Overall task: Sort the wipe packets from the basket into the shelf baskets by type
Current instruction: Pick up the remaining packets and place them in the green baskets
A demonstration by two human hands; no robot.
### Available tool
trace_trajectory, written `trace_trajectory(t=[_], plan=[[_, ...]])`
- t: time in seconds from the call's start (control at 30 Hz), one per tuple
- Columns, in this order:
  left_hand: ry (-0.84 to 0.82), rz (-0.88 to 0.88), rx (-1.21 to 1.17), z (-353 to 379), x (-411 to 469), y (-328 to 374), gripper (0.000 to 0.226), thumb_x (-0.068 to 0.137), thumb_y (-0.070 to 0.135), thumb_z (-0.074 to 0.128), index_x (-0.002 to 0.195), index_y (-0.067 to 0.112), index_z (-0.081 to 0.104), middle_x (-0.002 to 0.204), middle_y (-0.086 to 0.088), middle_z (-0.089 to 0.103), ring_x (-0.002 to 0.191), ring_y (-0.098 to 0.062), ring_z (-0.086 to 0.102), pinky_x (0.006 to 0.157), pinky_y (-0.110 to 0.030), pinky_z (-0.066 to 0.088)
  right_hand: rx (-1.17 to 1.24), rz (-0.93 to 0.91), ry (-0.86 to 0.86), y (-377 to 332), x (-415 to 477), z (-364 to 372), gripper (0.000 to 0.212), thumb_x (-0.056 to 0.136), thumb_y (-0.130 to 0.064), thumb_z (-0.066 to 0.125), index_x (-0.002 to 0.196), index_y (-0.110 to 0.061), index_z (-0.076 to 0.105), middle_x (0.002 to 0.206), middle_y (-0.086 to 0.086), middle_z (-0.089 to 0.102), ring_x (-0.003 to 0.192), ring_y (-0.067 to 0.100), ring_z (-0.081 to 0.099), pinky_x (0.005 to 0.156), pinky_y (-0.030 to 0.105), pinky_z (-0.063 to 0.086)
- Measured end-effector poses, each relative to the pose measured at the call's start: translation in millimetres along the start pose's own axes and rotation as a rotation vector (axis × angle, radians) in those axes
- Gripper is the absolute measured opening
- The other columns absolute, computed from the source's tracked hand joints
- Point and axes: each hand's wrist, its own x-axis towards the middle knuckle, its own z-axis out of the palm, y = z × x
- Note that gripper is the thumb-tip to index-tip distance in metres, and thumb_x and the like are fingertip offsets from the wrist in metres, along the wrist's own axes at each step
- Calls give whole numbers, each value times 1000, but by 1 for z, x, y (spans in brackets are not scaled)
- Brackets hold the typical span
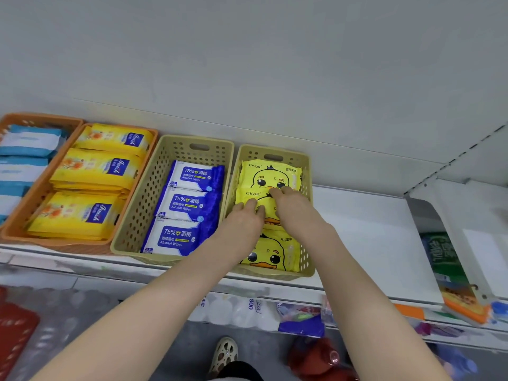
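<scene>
Four baskets stand side by side on a white shelf. The rightmost beige basket [307, 171] holds yellow duck-print wipe packets [270, 174]. Both my hands are inside it on the middle duck packet [270, 209]. My left hand [244, 218] lies flat on the packet's left side with its fingers straight. My right hand [288, 204] presses the packet's upper right part with its fingertips. Another duck packet [270, 254] lies at the front. The beige basket [154, 188] to the left holds three blue alcohol wipe packets [189, 204].
An orange basket [149, 149] holds yellow floral packets [96, 171]; another orange basket [41, 121] at the far left holds blue-and-white packets [24, 144]. Bare shelf [365, 237] lies right of the duck basket. Lower shelves carry goods; a red basket [13, 334] sits at lower left.
</scene>
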Motion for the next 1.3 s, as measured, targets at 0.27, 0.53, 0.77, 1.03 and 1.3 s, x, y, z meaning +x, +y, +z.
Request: trace_trajectory(t=[0.27,0.53,0.77,1.03,1.3], plan=[[-160,-81,47,17,5,8,85,98,14,52,155,8,-11,163,-15,-17,150,-44,-2,119,-46,25,-15,36,-252,-13,-7,8,70,98,1,33,155,-8,-6,161,21,-9,149,39,-4,122,43,9],[-125,32,99,9,11,1,85,92,5,57,154,-2,0,162,-25,1,151,-39,0,122,-50,12,23,36,-182,-10,-7,-4,70,93,6,43,154,-5,11,159,22,14,146,38,18,116,38,25],[434,60,-364,-41,-36,-31,43,95,6,58,137,7,55,138,-13,57,127,-31,52,104,-38,41,139,-54,237,-18,-30,-22,44,101,-13,46,144,-6,41,136,17,53,125,35,47,103,41,39],[606,-87,-460,-20,-153,-134,33,95,16,59,128,13,64,125,-7,66,113,-29,61,88,-34,45,192,-208,480,-125,-67,-11,37,97,-16,54,131,-3,55,123,16,61,111,38,55,95,43,46],[644,-298,-500,39,-331,-290,35,93,16,60,128,15,63,123,-4,65,113,-23,61,96,-30,43,356,-270,505,-337,-91,43,35,96,-22,48,124,-5,61,118,15,64,102,36,58,89,39,45]])
